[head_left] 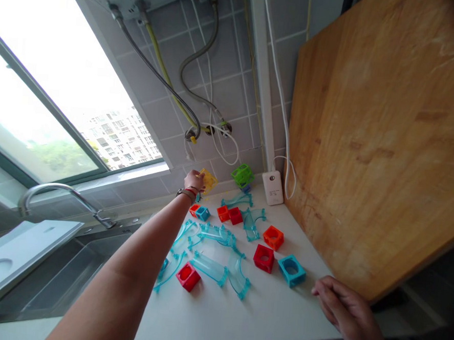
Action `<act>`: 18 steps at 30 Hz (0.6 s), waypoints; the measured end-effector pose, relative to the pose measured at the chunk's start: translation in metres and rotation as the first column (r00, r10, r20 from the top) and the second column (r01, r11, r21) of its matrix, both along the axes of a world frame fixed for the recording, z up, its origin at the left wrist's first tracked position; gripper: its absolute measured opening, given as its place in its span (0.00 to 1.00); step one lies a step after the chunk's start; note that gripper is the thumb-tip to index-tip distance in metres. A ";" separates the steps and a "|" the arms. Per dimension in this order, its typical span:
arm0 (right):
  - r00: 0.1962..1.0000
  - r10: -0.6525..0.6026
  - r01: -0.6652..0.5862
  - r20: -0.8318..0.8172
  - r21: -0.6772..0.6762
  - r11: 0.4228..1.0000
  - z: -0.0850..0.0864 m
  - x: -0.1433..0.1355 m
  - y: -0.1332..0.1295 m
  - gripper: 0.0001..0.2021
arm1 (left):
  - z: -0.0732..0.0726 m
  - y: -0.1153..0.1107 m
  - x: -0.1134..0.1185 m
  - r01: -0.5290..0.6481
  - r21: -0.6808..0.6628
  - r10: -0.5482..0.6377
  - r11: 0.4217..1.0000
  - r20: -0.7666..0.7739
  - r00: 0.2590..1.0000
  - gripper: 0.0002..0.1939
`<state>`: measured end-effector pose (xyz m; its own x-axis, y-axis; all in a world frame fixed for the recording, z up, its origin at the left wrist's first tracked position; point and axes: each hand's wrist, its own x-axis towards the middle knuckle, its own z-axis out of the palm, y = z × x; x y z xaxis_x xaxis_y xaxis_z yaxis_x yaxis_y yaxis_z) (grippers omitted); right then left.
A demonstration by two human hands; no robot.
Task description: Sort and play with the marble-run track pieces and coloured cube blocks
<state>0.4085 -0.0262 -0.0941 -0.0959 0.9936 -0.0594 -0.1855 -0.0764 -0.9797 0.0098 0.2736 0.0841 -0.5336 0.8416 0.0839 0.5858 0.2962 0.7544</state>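
My left hand (194,181) reaches to the back of the counter, its fingers closed on a yellow openwork plastic toy piece (209,180). At the right front, my right hand (336,301) hovers by the counter edge with fingers curled together; whether it holds anything is hidden. Nearest to it lies a blue hollow cube (292,270), beside a red cube (263,258) and an orange cube (273,238). Clear teal track pieces (210,268) spread across the middle, with another red cube (188,277) in front. A green openwork piece (242,176) stands at the back.
A sink (91,254) with a curved faucet (68,191) lies left. A large wooden board (378,148) leans at the right. A white plug-in box (273,187) with a cable stands against the wall. Hoses (159,73) hang above the counter.
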 end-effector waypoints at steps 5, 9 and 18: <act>1.000 0.006 -0.006 0.012 0.005 1.000 -0.001 0.000 0.001 0.21 | 0.010 -0.014 0.004 0.064 0.008 -0.064 0.998 -0.009 0.998 0.18; 1.000 0.001 -0.001 0.001 0.003 1.000 0.000 -0.001 0.000 0.21 | 0.014 -0.041 0.011 0.174 0.074 -0.172 0.982 -0.033 0.984 0.16; 0.996 -0.070 0.071 -0.046 0.011 0.997 0.007 -0.004 0.002 0.21 | 0.010 -0.221 0.028 0.419 0.265 -0.460 0.868 0.118 0.880 0.23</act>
<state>0.4041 -0.0243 -0.0873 -0.0277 0.9987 -0.0436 -0.2342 -0.0489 -0.9709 0.0374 0.0524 0.0938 -0.1358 0.9611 0.2405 0.4703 -0.1511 0.8695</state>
